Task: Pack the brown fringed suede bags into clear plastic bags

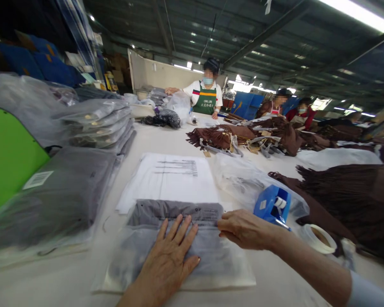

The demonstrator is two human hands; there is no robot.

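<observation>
A clear plastic bag (214, 273) with a folded dark grey item inside lies flat on the table in front of me. Its upper part shows a grey band (179, 209) with small print. My left hand (166, 260) rests flat on the bag, fingers spread. At the bag's upper right edge, my right hand (245, 228) is closed, fingertips pinching that edge; the exact grip is partly hidden. Just beyond the bag lies a stack of white printed sheets (179, 179). A blue tape dispenser (270, 207) stands right of my right hand.
A roll of tape (318, 238) lies near my right forearm. Bagged grey items (60, 192) are stacked at left beside a green panel (13, 157). Brown fringed bags (230, 136) and dark brown fabric (348, 204) cover the right. A co-worker (208, 94) stands across the table.
</observation>
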